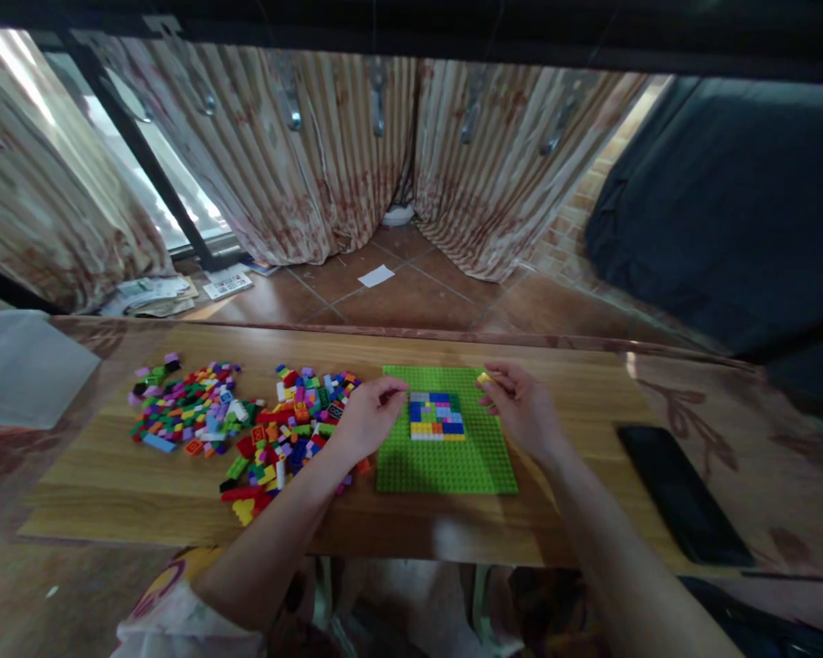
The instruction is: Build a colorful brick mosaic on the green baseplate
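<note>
Toy-brick mosaic fills only the middle of the green baseplate, bare studs around (loose bricks lie to its left). Right hand pinches a yellow brick above it; left hand's fingertips nearly meet, contents unclear.

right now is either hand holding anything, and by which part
The right hand pinches a small yellow brick; which part it grips is too small to tell. Whether the left hand holds anything is unclear.
</note>
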`<state>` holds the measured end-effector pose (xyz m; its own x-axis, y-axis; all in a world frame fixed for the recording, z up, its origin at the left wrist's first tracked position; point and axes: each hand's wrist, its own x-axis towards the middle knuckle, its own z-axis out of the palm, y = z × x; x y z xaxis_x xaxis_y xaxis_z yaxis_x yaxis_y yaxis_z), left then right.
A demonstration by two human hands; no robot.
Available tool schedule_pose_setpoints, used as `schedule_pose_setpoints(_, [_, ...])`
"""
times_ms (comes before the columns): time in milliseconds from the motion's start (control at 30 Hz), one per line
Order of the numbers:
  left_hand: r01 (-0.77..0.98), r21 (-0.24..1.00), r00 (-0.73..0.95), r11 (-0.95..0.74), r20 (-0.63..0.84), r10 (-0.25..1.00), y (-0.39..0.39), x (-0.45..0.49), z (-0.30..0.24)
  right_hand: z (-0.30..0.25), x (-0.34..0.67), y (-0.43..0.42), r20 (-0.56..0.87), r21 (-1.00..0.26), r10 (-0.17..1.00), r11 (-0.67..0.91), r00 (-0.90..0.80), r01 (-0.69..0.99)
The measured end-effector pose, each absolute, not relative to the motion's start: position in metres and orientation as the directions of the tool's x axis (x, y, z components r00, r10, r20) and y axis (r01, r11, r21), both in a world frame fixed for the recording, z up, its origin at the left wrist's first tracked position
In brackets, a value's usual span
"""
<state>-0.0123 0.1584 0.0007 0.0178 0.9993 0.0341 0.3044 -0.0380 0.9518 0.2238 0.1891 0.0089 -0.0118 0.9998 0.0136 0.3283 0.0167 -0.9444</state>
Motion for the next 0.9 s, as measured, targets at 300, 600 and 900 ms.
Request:
schedule_pose_setpoints(300, [0.362, 0.93, 0.032, -0.066, 0.058, 0.998, 0.155, -0.011, 0.005, -0.005, 0.231, 0.196, 0.083, -0.832, 0.99, 0.13, -0.11, 0.539])
schedule_pose_setpoints(600, [0.514, 0.836, 0.116, -0.193, 0.155, 0.981, 0.15, -0.004, 0.013, 0.006, 0.22, 0.196, 0.044, -0.749, 0.937, 0.26, -0.347, 0.609])
schedule_pose_setpoints(900, [0.539, 0.815, 0.134, -0.212, 0.165, 0.977, 0.15, -0.004, 0.01, -0.005, 0.213, 0.201, 0.017, -0.821, 0.961, 0.171, -0.276, 0.544])
